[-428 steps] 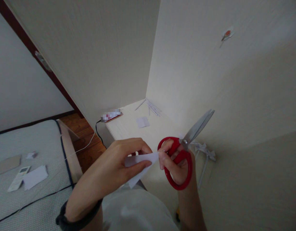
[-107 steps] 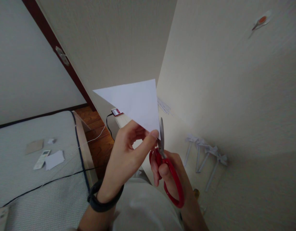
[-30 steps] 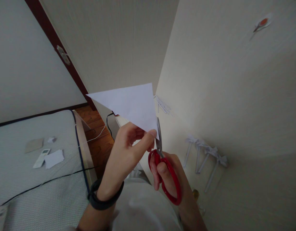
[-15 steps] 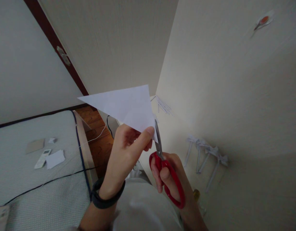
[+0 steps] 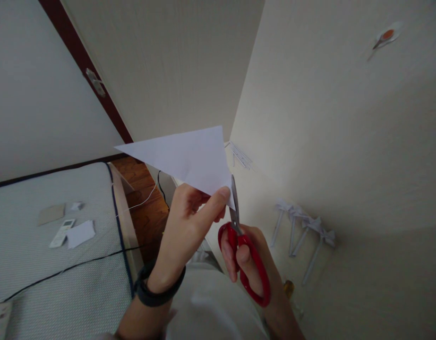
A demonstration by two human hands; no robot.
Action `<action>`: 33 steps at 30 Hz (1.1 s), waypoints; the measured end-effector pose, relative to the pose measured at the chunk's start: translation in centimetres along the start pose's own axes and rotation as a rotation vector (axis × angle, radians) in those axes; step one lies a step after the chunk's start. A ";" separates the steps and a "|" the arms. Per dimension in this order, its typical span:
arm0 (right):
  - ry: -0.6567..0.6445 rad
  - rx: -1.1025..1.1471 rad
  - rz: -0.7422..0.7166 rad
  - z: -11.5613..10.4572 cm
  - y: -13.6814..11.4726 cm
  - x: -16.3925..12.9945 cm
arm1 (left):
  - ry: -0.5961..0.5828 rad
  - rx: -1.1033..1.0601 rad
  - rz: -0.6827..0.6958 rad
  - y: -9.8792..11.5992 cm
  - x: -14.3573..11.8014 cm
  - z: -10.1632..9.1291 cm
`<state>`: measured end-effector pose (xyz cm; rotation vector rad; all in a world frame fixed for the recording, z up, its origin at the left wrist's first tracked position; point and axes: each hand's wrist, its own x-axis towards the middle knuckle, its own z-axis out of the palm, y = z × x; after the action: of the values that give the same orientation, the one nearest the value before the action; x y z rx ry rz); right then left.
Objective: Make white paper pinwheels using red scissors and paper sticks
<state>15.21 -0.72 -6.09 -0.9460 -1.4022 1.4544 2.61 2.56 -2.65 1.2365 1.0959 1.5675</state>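
The paper triangle [image 5: 189, 158] is held up in the air in front of the wall corner, its long point aimed toward 9 o'clock and its lower corner pinched between the thumb and fingers of the left hand [image 5: 189, 222]. Gripping only that corner leaves the rest of the sheet free and flat, which seems meant to keep the right-hand edge open to the blades. The right hand [image 5: 249, 264] is closed through the red handles of the scissors [image 5: 244, 250], which point toward 12 o'clock; the blades lie nearly together against the paper's edge, just right of the left thumb.

A dark wristband [image 5: 157, 288] sits on the left wrist. At 9 o'clock, on the bed [image 5: 44, 283], lie a remote control [image 5: 62, 233] and a loose paper sheet [image 5: 81, 233], well apart from the hands. Toward 3 o'clock, small rolled paper figures [image 5: 303, 236] rest on the pale desk [image 5: 260, 208].
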 end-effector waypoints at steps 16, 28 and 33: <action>0.049 -0.076 0.061 -0.3 -0.1 0.1 | 0.062 -0.004 -0.037 0.5 -0.1 0.1; 0.019 -0.065 0.011 -0.2 0.3 0.1 | 0.028 0.088 -0.022 1.0 0.2 0.0; 0.045 -0.087 0.037 0.0 0.0 0.1 | 0.033 0.131 -0.027 1.0 0.2 -0.1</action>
<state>15.21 -0.61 -6.06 -1.0585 -1.4317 1.3999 2.43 2.48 -1.66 1.2802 1.2482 1.5207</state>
